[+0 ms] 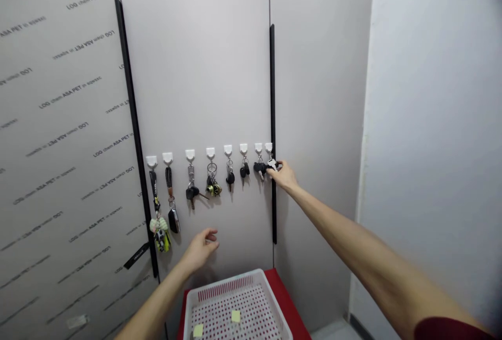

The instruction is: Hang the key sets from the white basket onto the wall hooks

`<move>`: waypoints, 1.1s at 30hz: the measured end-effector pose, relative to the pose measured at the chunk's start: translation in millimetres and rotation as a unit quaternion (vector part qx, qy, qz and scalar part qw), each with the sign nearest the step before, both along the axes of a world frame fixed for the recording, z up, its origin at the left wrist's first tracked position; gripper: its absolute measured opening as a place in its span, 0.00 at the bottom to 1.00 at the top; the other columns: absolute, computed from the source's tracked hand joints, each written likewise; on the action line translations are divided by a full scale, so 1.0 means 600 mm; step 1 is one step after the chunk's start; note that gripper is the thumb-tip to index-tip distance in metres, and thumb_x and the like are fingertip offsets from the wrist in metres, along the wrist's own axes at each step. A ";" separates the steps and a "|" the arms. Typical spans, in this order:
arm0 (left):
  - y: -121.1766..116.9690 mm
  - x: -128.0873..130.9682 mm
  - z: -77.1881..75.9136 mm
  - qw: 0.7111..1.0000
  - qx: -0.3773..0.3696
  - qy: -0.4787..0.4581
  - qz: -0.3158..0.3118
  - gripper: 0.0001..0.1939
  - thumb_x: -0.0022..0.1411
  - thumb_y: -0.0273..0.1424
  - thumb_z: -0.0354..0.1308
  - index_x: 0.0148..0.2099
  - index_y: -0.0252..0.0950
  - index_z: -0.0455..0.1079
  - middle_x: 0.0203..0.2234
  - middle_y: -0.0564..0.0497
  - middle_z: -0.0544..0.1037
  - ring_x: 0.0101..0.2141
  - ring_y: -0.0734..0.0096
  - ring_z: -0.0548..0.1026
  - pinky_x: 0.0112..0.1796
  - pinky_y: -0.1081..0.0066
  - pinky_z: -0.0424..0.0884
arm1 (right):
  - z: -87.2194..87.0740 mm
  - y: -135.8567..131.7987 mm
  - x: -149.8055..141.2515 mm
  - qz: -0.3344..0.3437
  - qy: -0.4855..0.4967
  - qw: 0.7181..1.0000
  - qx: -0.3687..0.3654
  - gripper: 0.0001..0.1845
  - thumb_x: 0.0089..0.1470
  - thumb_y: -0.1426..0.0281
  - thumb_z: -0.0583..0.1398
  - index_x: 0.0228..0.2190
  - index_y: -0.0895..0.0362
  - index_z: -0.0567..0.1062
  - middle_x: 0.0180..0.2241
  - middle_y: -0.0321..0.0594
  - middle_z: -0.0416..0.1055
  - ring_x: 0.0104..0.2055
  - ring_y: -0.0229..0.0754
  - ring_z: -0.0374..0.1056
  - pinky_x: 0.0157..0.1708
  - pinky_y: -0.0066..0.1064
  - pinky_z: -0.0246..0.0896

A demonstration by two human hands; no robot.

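Note:
My right hand point(285, 177) is at the far right of a row of hanging keys, its fingers closed on a silver key point(272, 164). That key is below the rightmost white hook point(269, 147), beside a black door handle point(273, 94). Just to the left hangs a black-headed key bunch point(259, 168). My left hand point(201, 250) is held lower down, in front of the panel and above a white basket point(270, 301); its fingers are bent but apart, with nothing in them. Whether the silver key's ring sits on the hook is too small to tell.
More keys hang from white hooks leftward, including a ringed bunch point(213, 185), a black key fob point(173, 219) and a plush charm point(160, 233). Yellow notes point(236, 316) lie in the basket, which stands on a red surface point(288, 303). A white wall point(431, 120) rises at right.

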State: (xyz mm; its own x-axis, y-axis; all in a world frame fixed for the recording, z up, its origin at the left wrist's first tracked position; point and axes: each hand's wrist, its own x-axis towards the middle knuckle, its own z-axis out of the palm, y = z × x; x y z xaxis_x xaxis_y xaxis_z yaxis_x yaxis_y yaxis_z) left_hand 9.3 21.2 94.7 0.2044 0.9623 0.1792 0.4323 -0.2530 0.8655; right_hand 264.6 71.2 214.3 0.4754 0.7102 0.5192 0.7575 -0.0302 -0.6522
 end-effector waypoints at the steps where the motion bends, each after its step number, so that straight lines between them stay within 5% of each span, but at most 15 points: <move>1: -0.001 0.002 0.002 1.000 0.001 0.000 -0.001 0.19 0.41 0.28 0.48 0.39 0.27 0.59 0.30 0.46 0.66 0.26 0.75 0.64 0.28 0.75 0.60 | 0.001 0.002 -0.007 -0.006 0.008 1.000 0.003 0.25 0.35 0.60 0.53 0.38 0.55 0.59 0.32 0.41 0.66 0.35 0.43 0.61 0.28 0.29 0.53; 7: -0.011 0.001 0.002 1.000 0.001 -0.009 -0.010 0.19 0.40 0.29 0.49 0.38 0.28 0.61 0.29 0.47 0.67 0.26 0.75 0.65 0.28 0.75 0.60 | 0.007 0.023 -0.026 -0.060 0.025 0.997 0.046 0.20 0.38 0.62 0.50 0.36 0.56 0.60 0.34 0.42 0.64 0.36 0.44 0.60 0.28 0.30 0.52; 11: -0.011 -0.023 -0.004 0.999 -0.004 -0.035 0.012 0.17 0.38 0.28 0.50 0.36 0.29 0.62 0.27 0.49 0.67 0.26 0.76 0.65 0.28 0.75 0.60 | -0.018 0.017 -0.005 -0.054 -0.039 0.996 0.054 0.14 0.40 0.67 0.49 0.32 0.57 0.63 0.34 0.42 0.63 0.35 0.41 0.59 0.29 0.28 0.52; 16: -0.002 -0.059 -0.007 0.993 0.029 -0.112 0.038 0.16 0.39 0.27 0.49 0.36 0.29 0.60 0.20 0.55 0.64 0.20 0.80 0.62 0.23 0.78 0.58 | -0.134 -0.030 0.000 0.079 -0.085 0.993 -0.008 0.12 0.38 0.69 0.50 0.29 0.59 0.65 0.26 0.40 0.63 0.28 0.37 0.59 0.27 0.27 0.52; 20: -0.008 -0.057 0.007 0.977 0.078 -0.164 0.109 0.23 0.41 0.28 0.48 0.43 0.29 0.54 0.13 0.61 0.56 0.15 0.84 0.55 0.19 0.80 0.53 | -0.212 -0.069 -0.069 0.297 -0.028 0.948 -0.112 0.17 0.37 0.74 0.49 0.34 0.61 0.64 0.13 0.29 0.55 0.17 0.32 0.52 0.19 0.24 0.49; 23: -0.029 -0.042 0.046 0.963 0.143 -0.201 0.110 0.30 0.43 0.26 0.47 0.50 0.32 0.43 0.14 0.61 0.56 0.16 0.85 0.56 0.21 0.81 0.55 | -0.179 -0.098 -0.146 0.455 0.011 0.882 -0.126 0.30 0.36 0.77 0.49 0.46 0.59 0.52 0.12 0.25 0.51 0.14 0.29 0.47 0.16 0.21 0.45; 29: -0.089 -0.034 0.183 0.918 0.316 -0.231 0.056 0.38 0.44 0.25 0.48 0.53 0.40 0.29 0.15 0.61 0.58 0.17 0.85 0.58 0.22 0.82 0.58 | 0.000 -0.151 -0.242 0.550 0.093 0.809 0.188 0.39 0.40 0.76 0.50 0.49 0.50 0.34 0.15 0.27 0.53 0.17 0.30 0.49 0.19 0.23 0.49; 33: -0.102 -0.025 0.220 0.909 0.346 -0.232 0.024 0.38 0.44 0.24 0.48 0.53 0.41 0.29 0.15 0.61 0.58 0.17 0.86 0.58 0.22 0.82 0.59 | 0.026 -0.160 -0.261 0.568 0.115 0.786 0.216 0.39 0.40 0.77 0.50 0.49 0.50 0.33 0.14 0.26 0.51 0.16 0.30 0.47 0.17 0.22 0.48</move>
